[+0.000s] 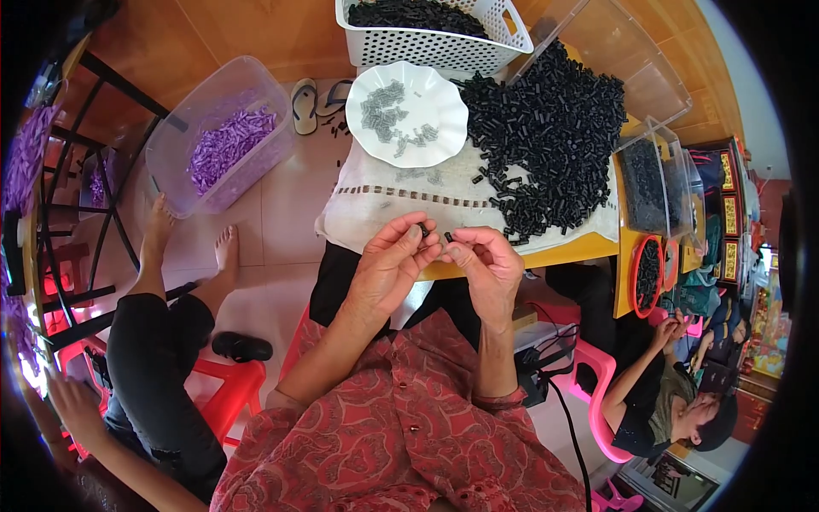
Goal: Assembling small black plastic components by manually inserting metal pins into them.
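Close together at the table's near edge, my two hands meet in front of my chest. My left hand (394, 258) is closed, pinching a small black piece (424, 229) between thumb and fingers. Opposite it, my right hand (488, 266) pinches another small black tube-like piece (448, 237). Just beyond them lies a white cloth (375, 218) with a brown dashed stripe. On it stands a white scalloped plate (444, 107) with many small translucent grey pieces (388, 111). A large heap of short black cylindrical pieces (546, 145) spreads over the cloth to the right.
A white perforated basket (426, 49) of black pieces stands at the back. Clear bins (653, 183) and a red basket (647, 277) sit to the right. On the floor at left is a clear tub (247, 72) of purple pieces. Other people sit on both sides.
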The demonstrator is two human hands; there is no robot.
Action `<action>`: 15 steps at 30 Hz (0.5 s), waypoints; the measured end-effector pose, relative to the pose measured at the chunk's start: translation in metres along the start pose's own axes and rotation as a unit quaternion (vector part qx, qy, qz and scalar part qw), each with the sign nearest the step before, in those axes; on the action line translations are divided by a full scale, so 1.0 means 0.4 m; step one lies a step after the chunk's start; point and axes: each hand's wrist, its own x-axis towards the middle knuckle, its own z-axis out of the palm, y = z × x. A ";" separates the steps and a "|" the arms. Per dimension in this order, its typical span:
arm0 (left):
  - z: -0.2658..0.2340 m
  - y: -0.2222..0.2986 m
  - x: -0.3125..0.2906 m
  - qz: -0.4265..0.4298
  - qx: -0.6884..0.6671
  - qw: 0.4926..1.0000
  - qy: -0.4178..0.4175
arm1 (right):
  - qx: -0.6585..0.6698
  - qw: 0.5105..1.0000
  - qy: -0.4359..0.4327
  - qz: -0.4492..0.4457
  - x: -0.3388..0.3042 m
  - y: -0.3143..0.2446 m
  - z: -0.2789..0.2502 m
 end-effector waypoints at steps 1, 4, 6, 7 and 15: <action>0.001 0.000 -0.001 -0.001 -0.003 1.000 0.004 | 0.010 1.000 -0.003 -0.001 -0.002 -0.002 0.002; 0.001 -0.001 -0.002 0.002 -0.010 1.000 -0.006 | 0.009 1.000 -0.003 -0.016 -0.004 -0.009 0.012; 0.006 0.000 -0.004 0.001 -0.013 1.000 -0.003 | -0.002 1.000 0.000 -0.029 -0.004 -0.009 0.014; 0.008 0.000 -0.004 -0.001 -0.017 1.000 -0.001 | -0.016 0.999 -0.003 -0.046 -0.004 -0.007 0.013; 0.003 -0.001 -0.005 -0.004 -0.007 1.000 0.001 | -0.078 0.991 -0.012 -0.109 -0.003 0.005 0.023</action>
